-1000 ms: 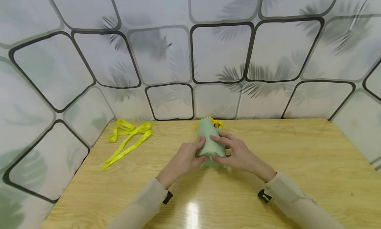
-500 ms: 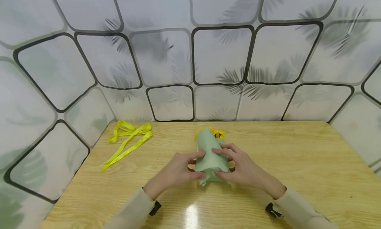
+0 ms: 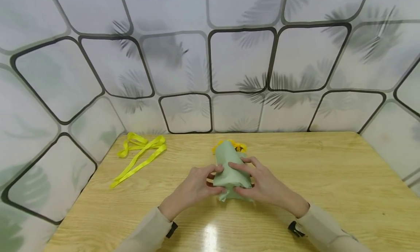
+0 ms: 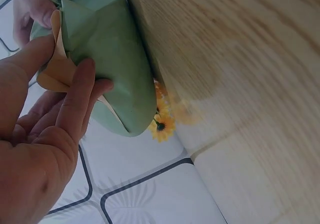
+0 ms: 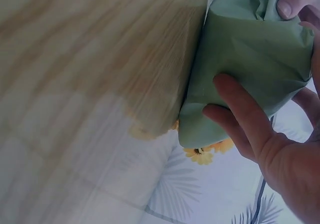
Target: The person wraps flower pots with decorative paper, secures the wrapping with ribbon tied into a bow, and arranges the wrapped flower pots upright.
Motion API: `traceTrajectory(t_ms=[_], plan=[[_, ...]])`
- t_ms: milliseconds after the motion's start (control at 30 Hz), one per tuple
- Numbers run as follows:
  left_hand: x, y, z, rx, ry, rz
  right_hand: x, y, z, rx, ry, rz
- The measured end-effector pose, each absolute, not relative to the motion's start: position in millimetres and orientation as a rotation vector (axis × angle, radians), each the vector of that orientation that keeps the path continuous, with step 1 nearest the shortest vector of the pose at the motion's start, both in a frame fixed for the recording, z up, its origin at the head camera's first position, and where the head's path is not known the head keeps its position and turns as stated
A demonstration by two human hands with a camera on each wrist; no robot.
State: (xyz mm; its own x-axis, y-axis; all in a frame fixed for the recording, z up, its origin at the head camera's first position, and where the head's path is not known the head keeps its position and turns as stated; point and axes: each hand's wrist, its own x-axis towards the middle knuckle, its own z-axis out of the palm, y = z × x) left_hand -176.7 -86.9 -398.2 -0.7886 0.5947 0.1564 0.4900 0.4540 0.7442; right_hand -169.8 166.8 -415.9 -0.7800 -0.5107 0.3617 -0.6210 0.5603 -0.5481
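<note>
Softly creased paper wrapper [image 3: 227, 154], yellow flowers [image 3: 241, 147], shiny looped ribbon [image 3: 145, 148]

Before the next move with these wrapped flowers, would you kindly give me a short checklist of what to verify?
1. Left hand on the green paper: ok, its thumb and fingers grip it.
2. Right hand on the green paper: ok, it holds the opposite side.
3. Yellow flowers showing beyond the paper's far end: ok, though mostly hidden in the head view.
4. Near end of the paper smooth: not ok, it is crumpled around the thumbs.
5. Yellow ribbon around the paper: not ok, it lies loose on the table, left of the hands.
6. Stems fully covered: cannot tell, the paper and hands hide them.
</note>
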Motion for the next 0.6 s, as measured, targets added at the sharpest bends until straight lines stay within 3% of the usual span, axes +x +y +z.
traceTrajectory(t_ms=[367,600], plan=[[-177.1,-92.5,-402.8,0.921,2.515,1.238,-167.2,161.2,-413.7,0.867,-2.627,0.938],[-200.7,-136.2,-376.9,0.741,2.635,1.248,-167.3,157.5,-413.4,0.851,-2.611,0.898]])
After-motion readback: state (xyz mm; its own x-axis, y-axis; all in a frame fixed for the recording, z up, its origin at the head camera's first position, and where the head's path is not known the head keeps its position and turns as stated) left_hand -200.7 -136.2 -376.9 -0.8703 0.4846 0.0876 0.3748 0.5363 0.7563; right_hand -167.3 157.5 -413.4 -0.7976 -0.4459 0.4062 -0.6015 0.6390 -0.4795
